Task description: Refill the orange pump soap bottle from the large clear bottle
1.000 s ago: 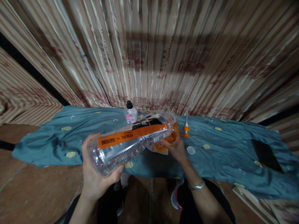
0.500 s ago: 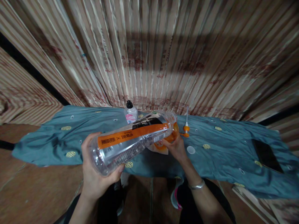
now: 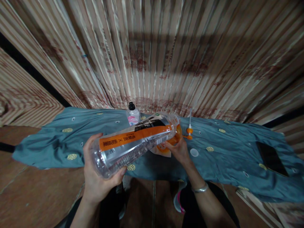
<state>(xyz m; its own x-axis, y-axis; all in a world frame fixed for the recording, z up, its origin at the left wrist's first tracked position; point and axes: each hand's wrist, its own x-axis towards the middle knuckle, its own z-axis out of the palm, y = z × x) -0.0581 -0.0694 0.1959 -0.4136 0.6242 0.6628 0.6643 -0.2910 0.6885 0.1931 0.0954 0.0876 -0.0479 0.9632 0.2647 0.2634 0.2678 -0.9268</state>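
Observation:
My left hand [image 3: 95,183] is wrapped round the base of a large clear plastic bottle [image 3: 137,142] with an orange, black and silver label. The bottle is tilted, its neck end lower right of centre of its length and over an orange container [image 3: 178,131]. My right hand [image 3: 180,152] is closed round that orange container beside the clear neck. Most of the container is hidden behind the bottle and fingers; part of its pale and orange front [image 3: 163,151] shows below. Whether liquid is flowing I cannot tell. An orange pump head with a clear tube [image 3: 189,130] lies just right of my right hand.
A small clear bottle with a black cap and pink label [image 3: 133,117] stands behind the large bottle. A white disc [image 3: 194,152] and a dark phone [image 3: 272,158] lie on the teal cloth [image 3: 228,158]. A striped curtain [image 3: 152,82] hangs along the back.

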